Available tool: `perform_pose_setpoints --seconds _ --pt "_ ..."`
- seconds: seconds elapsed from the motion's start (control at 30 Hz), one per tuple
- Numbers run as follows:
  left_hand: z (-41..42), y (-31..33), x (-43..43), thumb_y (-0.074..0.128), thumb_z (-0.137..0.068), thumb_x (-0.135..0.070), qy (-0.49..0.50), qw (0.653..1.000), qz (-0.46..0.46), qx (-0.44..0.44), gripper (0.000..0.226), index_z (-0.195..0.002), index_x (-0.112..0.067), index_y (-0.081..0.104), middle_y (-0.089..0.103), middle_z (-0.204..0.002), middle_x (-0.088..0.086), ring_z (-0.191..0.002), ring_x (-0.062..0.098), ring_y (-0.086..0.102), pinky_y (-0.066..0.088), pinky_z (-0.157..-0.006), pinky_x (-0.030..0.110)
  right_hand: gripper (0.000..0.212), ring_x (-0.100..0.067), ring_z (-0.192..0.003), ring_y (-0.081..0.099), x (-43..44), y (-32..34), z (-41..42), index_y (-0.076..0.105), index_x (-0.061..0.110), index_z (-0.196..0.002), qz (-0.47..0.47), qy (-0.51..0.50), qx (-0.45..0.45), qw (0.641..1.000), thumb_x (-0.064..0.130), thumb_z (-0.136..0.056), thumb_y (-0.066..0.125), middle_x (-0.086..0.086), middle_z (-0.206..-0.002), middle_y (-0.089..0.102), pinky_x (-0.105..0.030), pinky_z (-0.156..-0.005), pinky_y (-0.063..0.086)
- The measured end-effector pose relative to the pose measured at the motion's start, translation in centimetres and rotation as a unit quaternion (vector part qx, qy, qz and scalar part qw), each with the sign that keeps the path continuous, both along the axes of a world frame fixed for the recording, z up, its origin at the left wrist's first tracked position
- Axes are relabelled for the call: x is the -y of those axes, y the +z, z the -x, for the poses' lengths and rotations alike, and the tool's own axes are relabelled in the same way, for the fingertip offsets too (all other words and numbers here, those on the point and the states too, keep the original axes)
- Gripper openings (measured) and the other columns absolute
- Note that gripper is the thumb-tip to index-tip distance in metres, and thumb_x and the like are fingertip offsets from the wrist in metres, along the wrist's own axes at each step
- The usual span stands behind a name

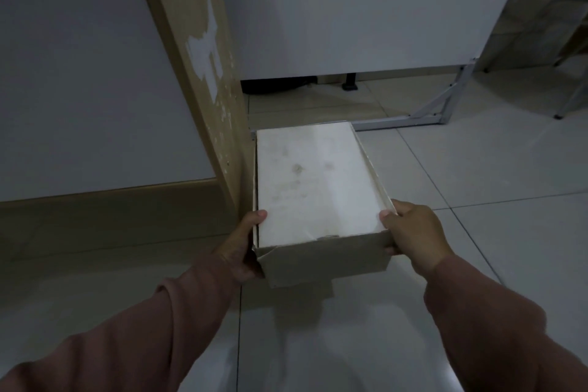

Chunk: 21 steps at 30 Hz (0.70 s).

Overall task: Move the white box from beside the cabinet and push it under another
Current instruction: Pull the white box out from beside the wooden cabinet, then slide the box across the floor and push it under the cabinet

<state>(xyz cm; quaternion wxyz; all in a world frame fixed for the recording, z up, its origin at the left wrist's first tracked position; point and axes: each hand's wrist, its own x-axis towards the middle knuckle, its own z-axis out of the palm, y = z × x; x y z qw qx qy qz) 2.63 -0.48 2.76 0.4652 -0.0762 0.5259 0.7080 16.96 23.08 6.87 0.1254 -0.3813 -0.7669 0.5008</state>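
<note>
Two hands are gripping the near end of the white box, one at each side wall. Left hand, at eight o'clock of the box, is clasping the left wall, its thumb lying over the rim onto the white top and its fingers wrapping the cardboard corner below. Right hand, at four o'clock of the box, is clasping the right wall likewise, thumb hooking over the rim, fingertips pressing the brown side. Both wrists are emerging from pinkish-brown sleeves running in from the bottom corners of the view.

Box: white, stained upper surface set in a brown cardboard shell, near front flap creasing at its left corner. It is lying lengthwise toward twelve o'clock; whether it is resting on the floor or being held just off it cannot be told, though a shadow is falling beneath its near end. Its left side is running just beside the tan wooden cabinet, whose side panel is showing peeled white patches.

At twelve o'clock of the box, a second white cabinet is standing raised, a dark gap showing under its lower edge. A grey metal frame is bracing its foot at one o'clock. Pale floor tiles are spreading all around.
</note>
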Motion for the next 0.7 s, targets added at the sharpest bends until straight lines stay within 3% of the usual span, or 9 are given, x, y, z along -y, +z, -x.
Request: perform_pose_setpoints --seconds 0.1,0.2,0.27,0.37,0.47,0.53,0.7 --pt "0.0 1.2 1.2 0.065 -0.063 -0.044 -0.003 1.0 0.001 -0.012 0.035 -0.08 -0.018 0.081 0.078 -0.086 0.011 -0.085 0.031 0.07 0.05 -0.085 0.044 0.016 -0.035 -0.07 0.067 1.0 2.3 -0.8 0.067 0.01 -0.091 -0.071 0.032 0.038 0.996 0.015 -0.082 0.055 -0.012 -0.085 0.067 -0.048 -0.057 0.062" --pt "-0.3 2.0 2.6 0.065 -0.065 -0.038 0.007 1.0 -0.02 -0.012 0.041 -0.096 -0.013 0.075 0.077 -0.095 0.013 -0.095 0.032 0.066 0.047 -0.093 0.046 0.013 -0.03 -0.064 0.067 2.1 4.1 -1.4 0.062 0.01 -0.087 -0.073 0.034 0.068 0.994 0.018 -0.077 0.057 -0.009 -0.084 0.065 -0.041 -0.05 0.061" --pt "-0.9 2.6 3.6 0.064 -0.067 -0.036 0.006 0.999 -0.028 -0.02 0.047 -0.107 -0.012 0.068 0.076 -0.098 0.013 -0.097 0.033 0.066 0.047 -0.094 0.047 0.022 -0.027 -0.068 0.066 3.0 5.0 -1.7 0.061 0.011 -0.092 -0.1 0.054 0.098 0.989 0.029 -0.081 0.057 -0.007 -0.088 0.065 -0.038 -0.056 0.06" --pt "-1.8 3.4 5.3 0.065 -0.068 -0.033 -0.017 0.999 -0.027 -0.034 0.043 -0.106 -0.011 0.067 0.077 -0.094 0.013 -0.091 0.032 0.069 0.05 -0.089 0.046 0.033 -0.015 -0.061 0.053 4.3 5.6 -1.8 0.057 0.01 -0.086 -0.179 0.099 0.172 0.964 0.04 -0.09 0.045 -0.004 -0.075 0.058 -0.026 -0.051 0.04" --pt "-2.6 4.1 7.2 0.069 -0.063 -0.03 -0.033 0.998 -0.004 -0.049 0.045 -0.103 -0.01 0.068 0.077 -0.092 0.014 -0.092 0.032 0.066 0.047 -0.092 0.044 0.035 -0.012 -0.054 0.045 5.7 5.3 -2.4 0.051 0.01 -0.071 -0.181 0.112 0.207 0.955 0.031 -0.095 0.038 -0.002 -0.063 0.049 -0.023 -0.046 0.03" --pt "-3.1 4.2 8.2 0.071 -0.055 -0.03 -0.042 0.998 0.003 -0.056 0.049 -0.099 -0.01 0.069 0.077 -0.088 0.013 -0.082 0.029 0.07 0.051 -0.085 0.041 0.035 -0.013 -0.045 0.048 6.5 5.1 -3.2 0.048 0.014 -0.061 -0.161 0.119 0.222 0.954 0.022 -0.093 0.038 -0.002 -0.055 0.051 -0.022 -0.041 0.032" --pt "-4.4 4.2 10.7 0.06 -0.063 -0.032 -0.05 0.998 0.015 -0.046 0.041 -0.094 -0.006 0.067 0.077 -0.076 0.013 -0.062 0.025 0.073 0.059 -0.053 0.029 0.036 -0.011 -0.023 0.05 9.1 6.0 -5.7 0.054 0.005 -0.052 -0.118 0.114 0.197 0.967 0.011 -0.086 0.042 -0.002 -0.029 0.053 -0.013 -0.026 0.032"
